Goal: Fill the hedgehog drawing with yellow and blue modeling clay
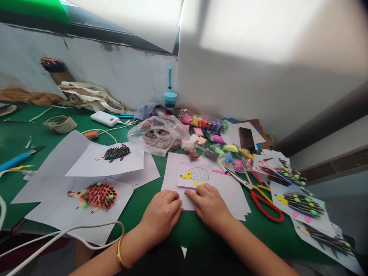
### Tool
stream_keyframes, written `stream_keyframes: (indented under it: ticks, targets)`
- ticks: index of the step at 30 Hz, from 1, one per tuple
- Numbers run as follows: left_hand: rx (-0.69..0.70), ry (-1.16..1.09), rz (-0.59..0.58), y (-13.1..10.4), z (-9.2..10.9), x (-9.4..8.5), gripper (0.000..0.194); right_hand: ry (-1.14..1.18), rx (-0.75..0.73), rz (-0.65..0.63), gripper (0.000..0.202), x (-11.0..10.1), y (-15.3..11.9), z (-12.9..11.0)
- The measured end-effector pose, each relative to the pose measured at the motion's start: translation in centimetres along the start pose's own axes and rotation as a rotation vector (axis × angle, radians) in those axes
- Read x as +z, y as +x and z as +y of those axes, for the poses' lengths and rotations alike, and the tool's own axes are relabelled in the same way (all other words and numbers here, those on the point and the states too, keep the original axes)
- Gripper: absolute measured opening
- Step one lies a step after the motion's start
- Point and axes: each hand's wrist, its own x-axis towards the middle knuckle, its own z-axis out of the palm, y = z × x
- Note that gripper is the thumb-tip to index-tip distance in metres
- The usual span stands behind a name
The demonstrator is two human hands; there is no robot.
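Note:
A small card [187, 181] with a drawn hedgehog [199, 174], yellow face and feet and a blue dotted body, lies on a stack of white paper [235, 193] in front of me. My left hand [161, 214] rests at the sheet's lower left edge, fingers loosely curled and thumb tucked close; the inside of its grip is hidden. Just below the card, my right hand [211, 205] lies with its index finger stretched toward the card's lower edge and the other fingers bent. I see nothing held in it.
Red- and yellow-handled scissors [266, 201] lie right. Hedgehog pictures flank the paper, including a red-bodied one [99, 196]. Beyond are clay packets [217, 138], a plastic bag of seeds [158, 134] and a phone [246, 138]. A white cable [83, 227] crosses at left; a blue-handled cutter [17, 160] lies farther left.

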Motion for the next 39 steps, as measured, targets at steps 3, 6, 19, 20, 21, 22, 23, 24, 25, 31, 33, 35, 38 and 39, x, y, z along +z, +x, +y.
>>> stream_keyframes:
  ticks: [3,6,19,20,21,22,23,24,25,31,33,35,38,39]
  targets:
    - [-0.015,0.000,0.005,-0.2,0.0,0.1,0.013,0.022,-0.017,0.004,0.044,0.0,-0.1,0.0]
    - [-0.051,0.030,0.043,-0.4,0.0,0.6,0.026,0.046,-0.020,0.006,0.045,-0.2,-0.3,0.0]
    - [-0.059,0.075,-0.026,-0.3,0.3,0.5,0.041,0.151,0.011,0.014,0.034,-0.4,-1.0,-0.4]
    - [-0.054,0.073,-0.026,-0.3,0.3,0.5,0.042,0.146,0.021,0.012,0.036,-0.4,-0.9,-0.4]
    - [-0.050,0.073,-0.026,-0.3,0.3,0.5,0.043,0.139,0.029,0.010,0.038,-0.3,-0.7,-0.4]
    - [-0.046,0.073,-0.026,-0.3,0.3,0.5,0.044,0.130,0.038,0.009,0.040,-0.3,-0.6,-0.3]
    - [-0.042,0.072,-0.025,-0.3,0.2,0.5,0.045,0.123,0.044,0.008,0.041,-0.2,-0.5,-0.3]
    - [-0.039,0.069,-0.024,-0.3,0.2,0.5,0.046,0.116,0.049,0.007,0.041,-0.2,-0.5,-0.3]
    - [-0.039,0.065,-0.019,-0.3,0.2,0.5,0.046,0.110,0.050,0.008,0.041,-0.3,-0.5,-0.2]
    - [-0.058,0.032,0.067,-0.4,0.0,0.9,0.032,0.100,-0.005,-0.010,0.049,-0.5,-0.8,-0.3]
    - [-0.060,0.025,0.086,-0.4,-0.1,1.0,0.026,0.075,-0.020,-0.032,0.050,-0.4,-0.4,-0.6]
    - [-0.059,0.024,0.087,-0.4,0.0,1.0,0.023,0.039,-0.029,-0.050,0.050,-0.3,0.3,-1.0]
    - [-0.067,0.026,0.070,-0.3,0.1,0.7,0.020,0.008,-0.031,-0.049,0.048,-0.1,1.1,-1.4]
    - [-0.071,0.027,0.064,-0.3,0.1,0.6,0.020,0.011,-0.030,-0.045,0.046,-0.1,1.2,-1.4]
